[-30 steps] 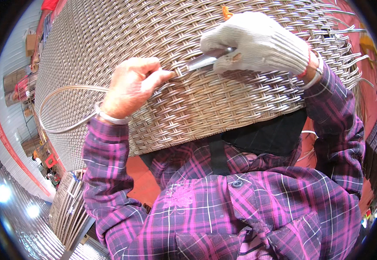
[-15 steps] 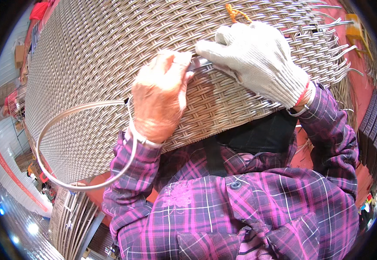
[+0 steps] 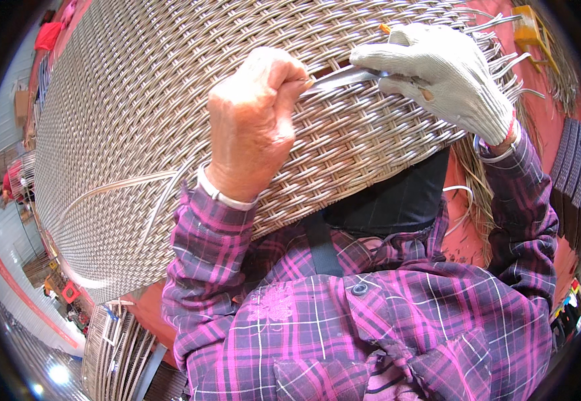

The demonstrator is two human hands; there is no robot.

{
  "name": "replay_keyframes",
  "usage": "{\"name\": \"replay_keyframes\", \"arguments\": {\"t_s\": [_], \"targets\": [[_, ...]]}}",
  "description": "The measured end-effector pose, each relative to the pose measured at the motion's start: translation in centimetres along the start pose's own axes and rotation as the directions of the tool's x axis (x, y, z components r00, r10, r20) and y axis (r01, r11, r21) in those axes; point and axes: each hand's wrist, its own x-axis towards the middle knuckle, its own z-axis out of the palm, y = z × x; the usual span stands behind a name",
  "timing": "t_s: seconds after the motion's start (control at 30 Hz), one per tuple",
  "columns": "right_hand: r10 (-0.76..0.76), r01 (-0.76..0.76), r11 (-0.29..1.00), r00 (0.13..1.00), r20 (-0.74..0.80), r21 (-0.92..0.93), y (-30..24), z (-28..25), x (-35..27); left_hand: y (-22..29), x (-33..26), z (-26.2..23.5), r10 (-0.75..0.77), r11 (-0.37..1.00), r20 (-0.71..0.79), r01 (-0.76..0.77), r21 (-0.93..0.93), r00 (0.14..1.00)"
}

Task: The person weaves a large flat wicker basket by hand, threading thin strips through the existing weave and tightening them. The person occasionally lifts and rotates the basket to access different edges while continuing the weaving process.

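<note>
The person wears a long-sleeved shirt (image 3: pixel 371 321) in a magenta, purple and dark plaid crossed by thin white lines, filling the lower centre and lower right of the frame; a small round dark button (image 3: pixel 359 289) sits on its front placket at lower centre; a dark strap (image 3: pixel 320 244) runs up from the shirt's chest to a black panel of cloth (image 3: pixel 391 200) at centre right. The left hand (image 3: pixel 254 117), at upper centre, is bare, with a thin white band (image 3: pixel 223 194) at the wrist above the plaid cuff; the right hand (image 3: pixel 437 73), at upper right, wears a light grey knitted glove with a red-trimmed cuff.
</note>
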Motion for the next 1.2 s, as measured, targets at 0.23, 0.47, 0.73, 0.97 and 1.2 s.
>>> {"name": "replay_keyframes", "arguments": {"t_s": [0.23, 0.47, 0.73, 0.97, 1.2], "targets": [[-0.129, 0.137, 0.977, 0.990, 0.056, -0.163, 0.1, -2.4, 3.0, -1.5, -1.2, -1.3, -0.369, 0.905, 0.178, 0.396, -0.155, 0.912], [-0.333, 0.334, 0.905, 0.942, 0.050, -0.265, 0.9, -5.4, 7.0, -1.6, -3.2, -2.5, -0.509, 0.627, 0.205, 0.523, -0.577, 0.836], [-0.395, 0.431, 0.896, 0.882, 0.258, -0.103, 1.1, -7.2, 9.7, -1.2, -3.6, -2.2, -0.522, 0.627, 0.185, 0.521, -0.578, 0.833], [-0.401, 0.469, 0.874, 0.844, 0.356, -0.128, 0.9, -7.2, 10.7, -1.0, -3.7, -1.6, -0.520, 0.645, 0.176, 0.520, -0.559, 0.835], [-0.371, 0.357, 0.929, 0.894, 0.253, 0.101, 1.7, -4.4, 8.2, -0.4, -3.4, -1.7, -0.520, 0.604, 0.213, 0.532, -0.594, 0.827]]}}
